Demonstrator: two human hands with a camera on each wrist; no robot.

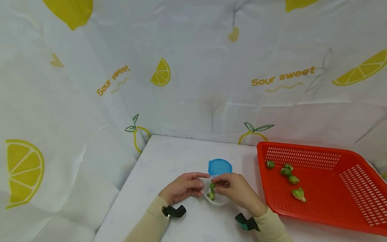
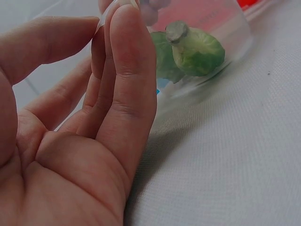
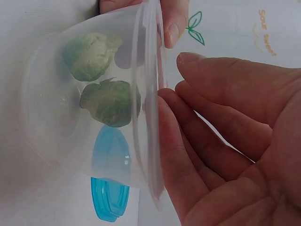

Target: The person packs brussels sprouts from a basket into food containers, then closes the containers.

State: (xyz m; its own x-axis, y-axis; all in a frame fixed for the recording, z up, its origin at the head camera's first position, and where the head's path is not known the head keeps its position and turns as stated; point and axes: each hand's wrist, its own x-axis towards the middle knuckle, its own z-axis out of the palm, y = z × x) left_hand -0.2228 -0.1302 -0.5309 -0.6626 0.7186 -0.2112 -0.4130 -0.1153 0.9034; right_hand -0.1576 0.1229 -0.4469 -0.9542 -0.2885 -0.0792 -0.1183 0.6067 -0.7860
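Translucent bowl [image 1: 220,201]: left hand [image 1: 184,186] grips rim [image 3: 152,155], right hand [image 1: 237,190] above opening.

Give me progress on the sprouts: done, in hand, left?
Done: two Brussels sprouts sit in the clear container.
In hand: the left hand grips the container; the right hand is at its mouth.
Probably left: adding some of the five sprouts in the red basket, then fitting the blue lid, off on the table.
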